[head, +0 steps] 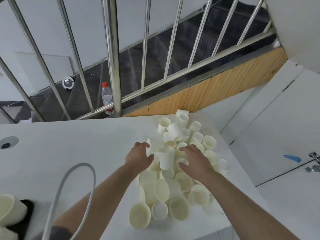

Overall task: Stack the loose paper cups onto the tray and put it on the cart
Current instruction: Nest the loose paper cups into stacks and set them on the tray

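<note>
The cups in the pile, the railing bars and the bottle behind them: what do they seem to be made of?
Cups: apparently paper, matt cream-white, thin walls. Railing bars: likely polished steel, with bright reflections. Bottle: clear plastic, probably, with a red cap.

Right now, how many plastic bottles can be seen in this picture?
1. A single plastic bottle with a red cap stands upright behind the metal railing, just beyond the far edge of the white table. Others may be hidden outside the view.
</note>
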